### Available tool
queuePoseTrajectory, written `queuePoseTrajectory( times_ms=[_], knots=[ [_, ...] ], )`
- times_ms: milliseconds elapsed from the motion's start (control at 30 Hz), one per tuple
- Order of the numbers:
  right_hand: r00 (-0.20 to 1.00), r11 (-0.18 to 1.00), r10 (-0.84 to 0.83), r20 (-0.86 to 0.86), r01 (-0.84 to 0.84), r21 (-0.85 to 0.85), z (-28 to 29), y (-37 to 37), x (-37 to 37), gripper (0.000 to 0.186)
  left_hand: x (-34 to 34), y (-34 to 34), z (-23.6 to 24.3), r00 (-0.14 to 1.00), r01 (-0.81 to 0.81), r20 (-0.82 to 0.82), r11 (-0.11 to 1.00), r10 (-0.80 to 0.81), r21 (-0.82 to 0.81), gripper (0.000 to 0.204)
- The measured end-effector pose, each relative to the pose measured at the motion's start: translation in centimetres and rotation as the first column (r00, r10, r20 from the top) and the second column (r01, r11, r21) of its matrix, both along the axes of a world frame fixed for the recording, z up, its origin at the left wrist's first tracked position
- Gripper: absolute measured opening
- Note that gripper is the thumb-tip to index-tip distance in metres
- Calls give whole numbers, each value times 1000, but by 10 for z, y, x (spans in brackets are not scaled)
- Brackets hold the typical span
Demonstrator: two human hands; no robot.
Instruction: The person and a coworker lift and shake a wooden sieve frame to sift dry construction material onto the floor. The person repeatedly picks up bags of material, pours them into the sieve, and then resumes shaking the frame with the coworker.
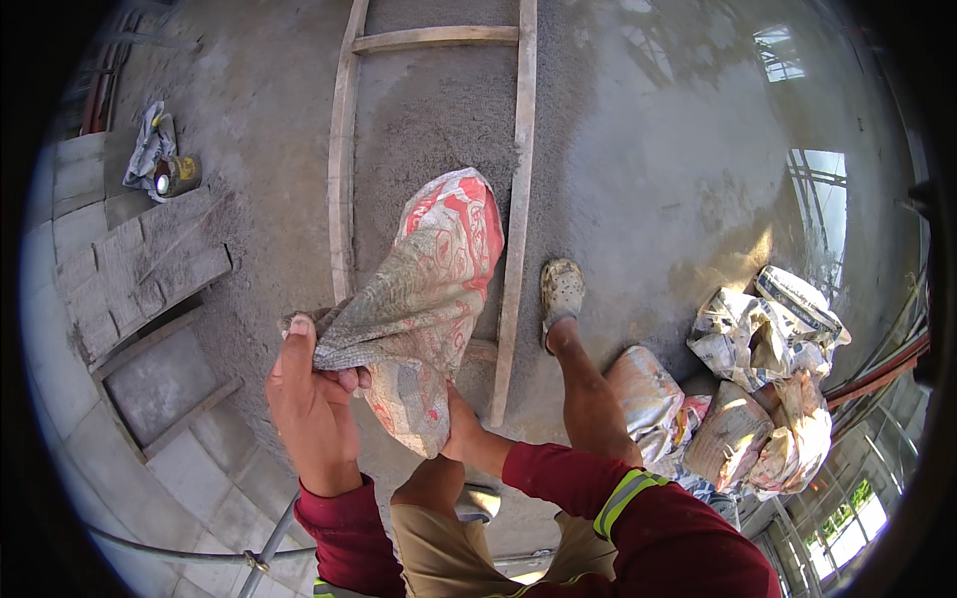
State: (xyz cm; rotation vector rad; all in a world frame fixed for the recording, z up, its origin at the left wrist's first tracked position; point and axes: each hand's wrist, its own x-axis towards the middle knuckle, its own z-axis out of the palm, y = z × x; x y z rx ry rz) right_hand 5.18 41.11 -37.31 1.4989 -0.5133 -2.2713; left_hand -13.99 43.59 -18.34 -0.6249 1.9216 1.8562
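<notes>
A woven sack [429, 284], whitish with red print and grey dirt, hangs between my hands over a wooden frame. My left hand [317, 404] is closed on a gathered corner of it, thumb pointing up. At the near lower edge of the sack, my right hand [462, 427] holds it from the right side; most of its fingers are hidden behind the fabric. The wooden frame [344, 149], ladder-like with long rails and crosspieces, lies on the floor. Dark, grainy grey material [429, 120] lies between its rails.
Several crumpled sacks [733, 439] are piled at the right, near my leg. On the left lie a slatted wooden panel [150, 259] and a small wooden frame [164, 389]. Beyond them are a can [179, 175] and a crumpled bag [152, 145]. A metal pipe [269, 538] crosses at lower left.
</notes>
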Motion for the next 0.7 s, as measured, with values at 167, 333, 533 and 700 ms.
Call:
queuePoseTrajectory(
  times_ms=[167, 333, 533, 700],
  knots=[
    [999, 999, -28, -34, 30, 39, 21, 14, -1, 64, 1, 11, 7, 999, -46, 10, 998, 47, -41, 28],
    [996, 1000, 0, -90, 2, 28, 18, 1, 7, 66, -13, 8, 1, 999, -7, -48, 1000, 7, -7, 29],
    [993, 999, 40, -112, -38, 21, 26, 26, -8, 58, -19, 23, -3, 999, -36, -38, 999, 35, -24, 28],
    [997, 998, 57, -45, -56, 20, 8, 20, -2, 62, -57, 10, -51, 991, -94, 94, 994, 100, -63, 33]
  ],
)
